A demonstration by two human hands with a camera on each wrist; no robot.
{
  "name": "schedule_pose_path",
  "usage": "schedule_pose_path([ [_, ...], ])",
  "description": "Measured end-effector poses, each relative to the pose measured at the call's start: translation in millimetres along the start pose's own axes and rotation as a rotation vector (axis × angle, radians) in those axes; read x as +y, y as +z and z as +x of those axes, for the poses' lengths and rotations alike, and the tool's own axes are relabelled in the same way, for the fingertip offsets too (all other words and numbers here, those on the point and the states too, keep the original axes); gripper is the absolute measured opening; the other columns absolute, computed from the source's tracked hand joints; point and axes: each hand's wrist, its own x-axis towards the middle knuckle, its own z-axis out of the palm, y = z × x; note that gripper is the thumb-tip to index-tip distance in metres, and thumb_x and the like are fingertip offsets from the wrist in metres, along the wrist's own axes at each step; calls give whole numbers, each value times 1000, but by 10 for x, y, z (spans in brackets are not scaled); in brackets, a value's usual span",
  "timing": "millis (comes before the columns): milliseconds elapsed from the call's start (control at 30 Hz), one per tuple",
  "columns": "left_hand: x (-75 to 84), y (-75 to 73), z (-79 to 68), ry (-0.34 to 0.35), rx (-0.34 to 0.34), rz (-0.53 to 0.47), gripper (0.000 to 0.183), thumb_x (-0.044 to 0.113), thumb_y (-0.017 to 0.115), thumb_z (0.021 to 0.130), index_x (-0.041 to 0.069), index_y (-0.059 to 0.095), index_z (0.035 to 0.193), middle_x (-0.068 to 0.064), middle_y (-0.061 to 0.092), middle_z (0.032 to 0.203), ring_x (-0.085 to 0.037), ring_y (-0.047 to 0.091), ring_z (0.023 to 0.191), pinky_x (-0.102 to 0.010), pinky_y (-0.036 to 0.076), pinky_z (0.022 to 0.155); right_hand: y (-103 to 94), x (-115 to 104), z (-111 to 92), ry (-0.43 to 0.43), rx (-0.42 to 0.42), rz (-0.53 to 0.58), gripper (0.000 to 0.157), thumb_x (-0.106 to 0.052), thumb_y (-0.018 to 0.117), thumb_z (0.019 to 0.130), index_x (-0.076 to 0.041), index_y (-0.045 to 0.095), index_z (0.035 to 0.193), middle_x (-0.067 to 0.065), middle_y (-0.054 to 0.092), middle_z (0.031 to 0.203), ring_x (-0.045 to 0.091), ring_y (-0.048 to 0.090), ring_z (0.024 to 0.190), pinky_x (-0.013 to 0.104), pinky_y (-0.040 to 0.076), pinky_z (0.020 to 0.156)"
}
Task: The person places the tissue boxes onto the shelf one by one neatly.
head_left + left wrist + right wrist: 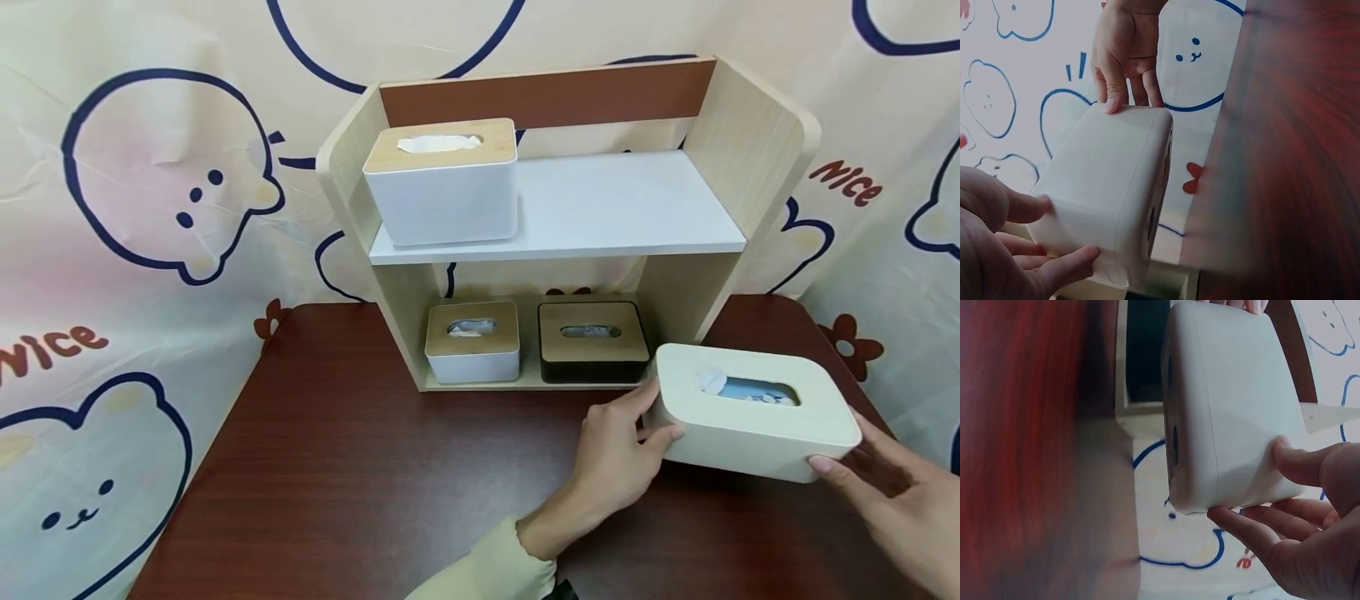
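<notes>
A cream-white tissue box [750,450] with rounded corners and an oval slot in its top is held by both hands, in front of the shelf's lower right corner. My left hand [618,454] grips its left end, with the thumb on the front face. At the opposite end, my right hand [892,492] holds it, thumb on the front corner. The left wrist view shows the box [1097,169] with a hand at either end. In the right wrist view, the right hand [1304,537] has its thumb on one face and its fingers along the end.
A two-level wooden shelf [750,142] stands on the dark red-brown table [337,483]. On its upper board sits a large white tissue box with a wooden lid [450,200]. Below are a smaller white wood-lidded box [476,367] and a black one with a brown lid [592,368].
</notes>
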Motion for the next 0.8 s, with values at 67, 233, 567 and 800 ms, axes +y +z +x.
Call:
schedule_pose_path([
  [67,-12,-74,-11,-14,17,-16,62,17,80,98,12,57,156,-4,61,154,-3,65,124,-1,51,83,15,-108,31,26,-12,-57,77,-15,75,103,-13,34,168,33,44,163,61,55,133,1,51,70],
  [233,-43,-272,-37,-43,63,-50,63,13,80,98,13,57,156,-4,61,154,-8,62,132,-6,55,87,66,-329,100,-1,-14,-59,81,-27,86,94,-16,45,163,33,58,149,-7,71,102,-3,40,59],
  [567,-74,-759,-92,-51,168,-4,61,12,81,97,13,59,154,-9,66,149,-18,68,129,-17,60,89,241,-747,181,-116,-44,123,76,-24,92,88,-17,58,155,29,65,139,-36,49,91,-1,47,64],
  [800,-87,-990,-179,-68,203,-23,60,7,82,95,10,61,152,-9,67,148,-19,69,128,-22,62,89,348,-951,202,-203,-62,168,75,-23,93,86,-17,60,153,26,70,135,-33,53,95,0,49,68],
])
